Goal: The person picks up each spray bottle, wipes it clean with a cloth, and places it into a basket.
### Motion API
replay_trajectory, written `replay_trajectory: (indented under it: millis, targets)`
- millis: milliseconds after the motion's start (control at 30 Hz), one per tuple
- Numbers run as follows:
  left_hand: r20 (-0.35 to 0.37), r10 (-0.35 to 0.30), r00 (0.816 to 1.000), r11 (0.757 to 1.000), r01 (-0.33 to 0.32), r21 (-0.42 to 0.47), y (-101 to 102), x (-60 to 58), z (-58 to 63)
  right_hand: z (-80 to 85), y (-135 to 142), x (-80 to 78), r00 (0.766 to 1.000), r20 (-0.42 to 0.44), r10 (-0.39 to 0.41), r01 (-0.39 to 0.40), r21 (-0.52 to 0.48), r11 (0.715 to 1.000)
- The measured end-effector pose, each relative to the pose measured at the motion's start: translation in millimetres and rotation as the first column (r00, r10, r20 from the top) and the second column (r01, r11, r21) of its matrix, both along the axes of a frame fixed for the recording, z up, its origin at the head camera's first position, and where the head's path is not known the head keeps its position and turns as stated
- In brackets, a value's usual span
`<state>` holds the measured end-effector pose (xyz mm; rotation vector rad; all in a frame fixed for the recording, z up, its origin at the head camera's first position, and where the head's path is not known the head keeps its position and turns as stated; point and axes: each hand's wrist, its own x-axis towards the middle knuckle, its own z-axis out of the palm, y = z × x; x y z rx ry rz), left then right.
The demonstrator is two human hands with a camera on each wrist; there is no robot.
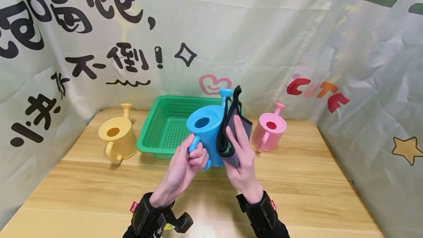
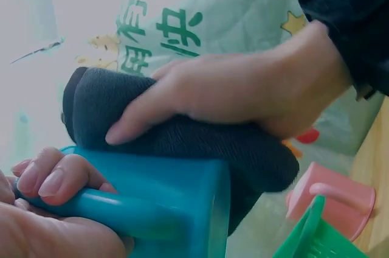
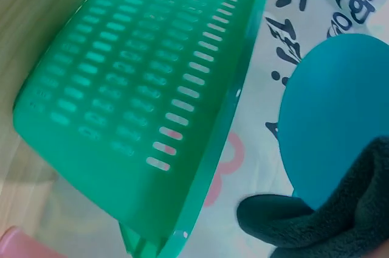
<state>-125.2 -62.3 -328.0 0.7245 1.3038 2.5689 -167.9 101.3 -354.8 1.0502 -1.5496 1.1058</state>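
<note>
Up over the bench, just in front of the basket, is a bright blue plastic watering can [image 1: 209,140] that I've got on my feed, held clear of the surface. Left grip [image 1: 190,159] has its fingers curled round the can's handle. Right grip [image 1: 242,157] is holding a folded dark grey cloth with black edging [image 2: 206,148] between thumb and fingers, and that cloth is right up against the can's side. Behind them sits a green plastic basket with slotted walls [image 1: 153,124]. To its left I see a yellow plastic watering can [image 1: 123,142], to its right a pink one [image 1: 272,137], both upright on a light wood-grain bench [image 1: 297,179]. Pale printed sheeting [image 1: 264,47] hangs around the back and sides.
</note>
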Motion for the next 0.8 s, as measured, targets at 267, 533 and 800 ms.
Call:
replay_trajectory:
  millis: [267,533,800]
  targets:
    - [0.05,-0.027,0.998,0.997,0.023,0.068,-4.7,0.5,2.8,-1.1,-4.9,-1.1,0.976,-0.186,-0.109,0.127,0.09,0.988]
    - [0.135,-0.111,0.985,0.979,0.085,0.183,-14.0,-1.7,5.3,-1.5,-3.6,-1.3,0.962,-0.264,-0.069,0.118,0.176,0.977]
    - [0.103,-0.137,0.985,0.974,0.115,0.197,-16.9,-1.6,6.9,-0.5,-0.9,-1.3,0.969,-0.248,-0.018,0.058,0.157,0.986]
